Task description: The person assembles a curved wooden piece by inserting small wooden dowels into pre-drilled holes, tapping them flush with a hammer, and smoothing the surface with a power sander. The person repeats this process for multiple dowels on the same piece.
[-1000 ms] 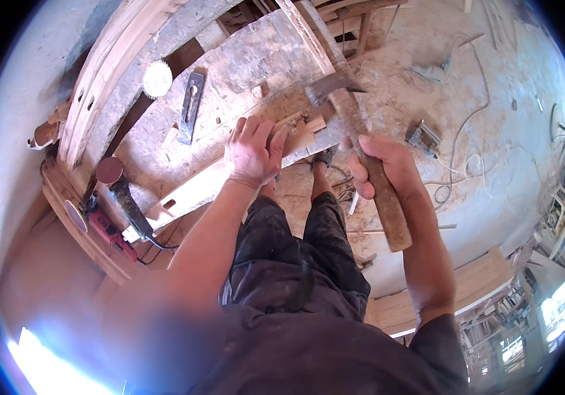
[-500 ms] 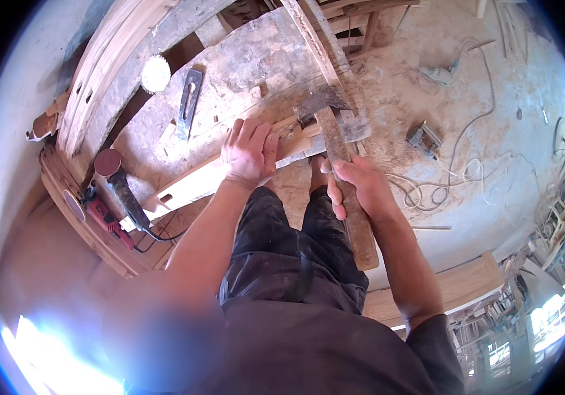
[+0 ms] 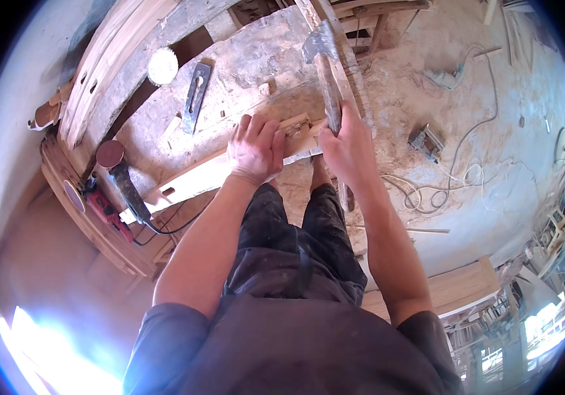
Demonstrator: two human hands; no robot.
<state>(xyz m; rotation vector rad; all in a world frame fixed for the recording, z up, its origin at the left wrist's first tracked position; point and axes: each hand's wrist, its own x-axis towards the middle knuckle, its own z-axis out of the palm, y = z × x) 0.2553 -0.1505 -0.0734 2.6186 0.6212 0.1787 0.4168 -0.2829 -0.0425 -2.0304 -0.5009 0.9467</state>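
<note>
My left hand point(image 3: 255, 148) is closed over a long, pale wooden plank point(image 3: 193, 176) that lies along the near edge of the workbench point(image 3: 246, 62). A slot is cut near the plank's left end, and its right end looks notched and rough. In my right hand point(image 3: 349, 145) is the wooden handle of a hatchet point(image 3: 328, 82). Its broad metal head point(image 3: 320, 43) is up beyond the plank, pointing away from me. The handle's lower end shows beneath my fist. Because my right hand covers part of it, the plank's far right end is partly hidden.
On the bench lie a slotted dark metal plate point(image 3: 197, 99), a white toothed disc point(image 3: 162, 66) and small wood scraps. A sander point(image 3: 124, 178) and a red power tool point(image 3: 103, 209) sit at left. Cords point(image 3: 427, 197) and another tool point(image 3: 426, 141) lie on the floor at right.
The hatchet has risen away from the plank's right end, its head now farther off. My right hand has moved up with it. My left hand stays on the plank.
</note>
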